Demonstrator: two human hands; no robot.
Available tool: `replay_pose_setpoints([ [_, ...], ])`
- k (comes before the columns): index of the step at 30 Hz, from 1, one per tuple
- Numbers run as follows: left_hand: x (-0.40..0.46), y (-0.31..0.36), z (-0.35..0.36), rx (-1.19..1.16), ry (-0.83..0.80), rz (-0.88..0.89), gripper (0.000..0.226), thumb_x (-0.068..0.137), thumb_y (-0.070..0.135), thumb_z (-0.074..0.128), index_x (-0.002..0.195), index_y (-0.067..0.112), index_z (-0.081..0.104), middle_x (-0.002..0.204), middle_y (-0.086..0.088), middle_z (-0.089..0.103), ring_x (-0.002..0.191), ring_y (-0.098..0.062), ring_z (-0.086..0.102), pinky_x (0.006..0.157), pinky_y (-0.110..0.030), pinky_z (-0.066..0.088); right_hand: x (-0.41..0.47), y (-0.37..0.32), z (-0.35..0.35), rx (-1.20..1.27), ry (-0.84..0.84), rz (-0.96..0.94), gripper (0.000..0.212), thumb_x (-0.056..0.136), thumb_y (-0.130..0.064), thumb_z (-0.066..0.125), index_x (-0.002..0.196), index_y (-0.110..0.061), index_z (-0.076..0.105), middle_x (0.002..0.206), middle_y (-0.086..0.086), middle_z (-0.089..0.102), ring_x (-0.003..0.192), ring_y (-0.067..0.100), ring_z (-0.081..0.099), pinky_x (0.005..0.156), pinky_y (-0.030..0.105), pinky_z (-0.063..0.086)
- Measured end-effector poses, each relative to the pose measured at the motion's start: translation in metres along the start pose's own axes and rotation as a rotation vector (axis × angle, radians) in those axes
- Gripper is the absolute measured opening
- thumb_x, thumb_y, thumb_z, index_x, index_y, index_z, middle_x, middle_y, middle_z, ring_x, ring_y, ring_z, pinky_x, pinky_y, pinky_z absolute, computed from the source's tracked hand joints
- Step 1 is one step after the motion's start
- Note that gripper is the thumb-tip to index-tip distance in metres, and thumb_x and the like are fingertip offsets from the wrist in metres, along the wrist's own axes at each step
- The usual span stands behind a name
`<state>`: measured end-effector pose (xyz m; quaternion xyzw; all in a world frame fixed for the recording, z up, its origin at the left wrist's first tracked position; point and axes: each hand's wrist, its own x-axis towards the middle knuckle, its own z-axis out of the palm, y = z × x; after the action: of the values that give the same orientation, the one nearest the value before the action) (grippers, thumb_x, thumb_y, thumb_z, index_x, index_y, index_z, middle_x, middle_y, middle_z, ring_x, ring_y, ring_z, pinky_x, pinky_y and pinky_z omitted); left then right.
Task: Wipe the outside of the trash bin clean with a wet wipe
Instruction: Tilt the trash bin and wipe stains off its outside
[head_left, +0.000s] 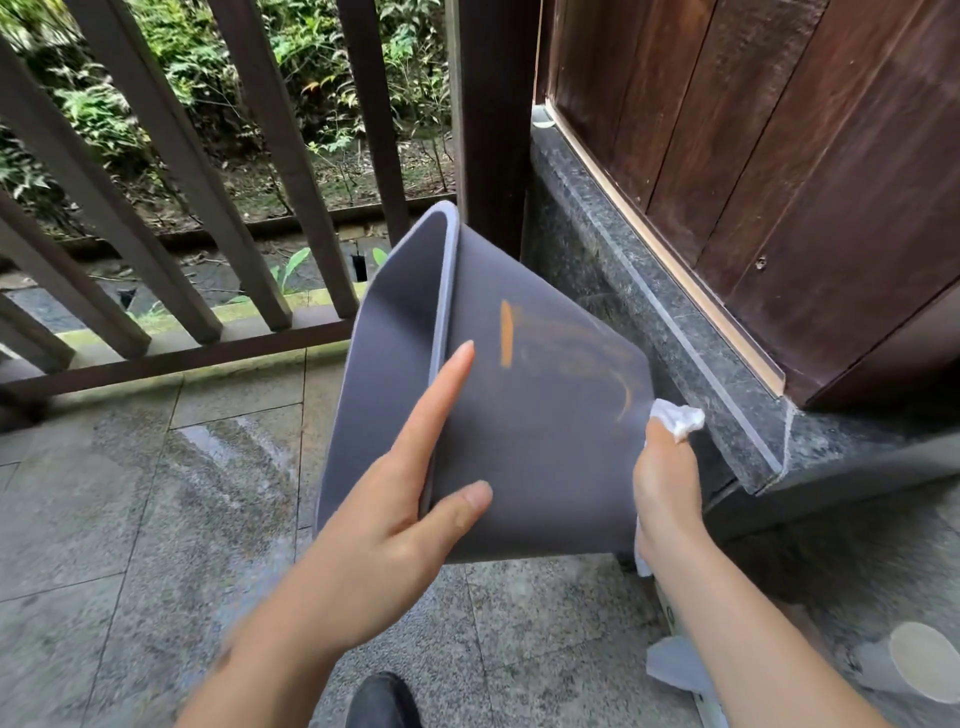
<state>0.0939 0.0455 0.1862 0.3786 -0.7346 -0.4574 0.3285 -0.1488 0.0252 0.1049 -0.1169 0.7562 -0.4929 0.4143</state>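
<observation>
- I read the task as partly done: the orange stain on the grey plastic trash bin (530, 415) is smeared into faint arcs toward the lower right, but a solid orange streak at frame centre remains.
- I judge that streak, the faint residue and the unseen sides are left to wipe.
- The bin sits at frame centre, tipped on its side and held off the grey stone floor (156, 519), mouth toward the dark wooden railing (171, 171) at upper left.
- My left hand (395, 525) clamps the rim: thumb on the outer wall, index finger straight along the edge; other fingers are hidden.
- My right hand (667, 488), at the bin's base, pinches a bunched white wet wipe (678, 418), fingers pressed together around it.
- The bin wall looks smooth, matte, undented.
</observation>
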Motion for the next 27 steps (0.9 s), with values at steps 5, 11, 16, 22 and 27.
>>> replay_pose_setpoints([
  [5, 0.007, 0.002, -0.005, 0.162, 0.133, 0.009, 0.097, 0.084, 0.036, 0.073, 0.155, 0.057, 0.011, 0.168, 0.026, 0.007, 0.153, 0.005, 0.004, 0.123, -0.025, 0.013, -0.009, 0.016, 0.009, -0.021, -0.002, 0.005, 0.053, 0.085, -0.057, 0.035, 0.122, -0.030, 0.062, 0.117, 0.000, 0.068, 0.108, 0.030, 0.064, 0.103, 0.053, 0.049],
  [11, 0.008, -0.005, -0.020, 0.087, 0.277, -0.082, 0.073, 0.078, 0.039, 0.074, 0.144, 0.051, 0.045, 0.128, 0.042, 0.054, 0.123, 0.017, 0.050, 0.092, -0.002, 0.039, -0.006, 0.014, 0.016, -0.022, -0.032, -0.030, 0.048, 0.089, -0.055, 0.040, 0.125, -0.033, 0.062, 0.117, -0.003, 0.070, 0.107, 0.027, 0.066, 0.100, 0.052, 0.052],
  [16, 0.009, -0.008, -0.022, -0.011, 0.285, -0.160, 0.095, 0.072, 0.063, 0.076, 0.145, 0.073, 0.014, 0.133, 0.063, 0.031, 0.126, 0.029, 0.036, 0.096, -0.013, 0.035, -0.007, 0.009, 0.015, -0.167, -0.008, -0.142, 0.046, 0.089, -0.053, 0.038, 0.115, -0.026, 0.064, 0.111, 0.001, 0.070, 0.106, 0.031, 0.064, 0.100, 0.056, 0.049],
  [22, 0.013, -0.015, -0.026, -0.107, 0.382, -0.204, 0.074, 0.091, 0.030, 0.074, 0.143, 0.065, 0.036, 0.133, 0.052, 0.046, 0.126, 0.022, 0.045, 0.097, -0.011, 0.044, -0.014, 0.017, 0.017, -0.301, 0.005, -0.246, 0.042, 0.099, -0.046, 0.035, 0.109, -0.017, 0.064, 0.113, 0.009, 0.067, 0.108, 0.035, 0.060, 0.101, 0.055, 0.045],
  [27, 0.019, -0.020, -0.032, -0.146, 0.479, -0.295, 0.047, 0.108, 0.020, 0.046, 0.125, 0.061, 0.062, 0.109, 0.026, 0.073, 0.087, 0.005, 0.069, 0.063, -0.009, 0.050, -0.014, 0.012, 0.016, -0.282, -0.080, -0.279, 0.038, 0.103, -0.039, 0.037, 0.101, -0.013, 0.064, 0.104, 0.009, 0.069, 0.097, 0.029, 0.064, 0.094, 0.052, 0.051],
])
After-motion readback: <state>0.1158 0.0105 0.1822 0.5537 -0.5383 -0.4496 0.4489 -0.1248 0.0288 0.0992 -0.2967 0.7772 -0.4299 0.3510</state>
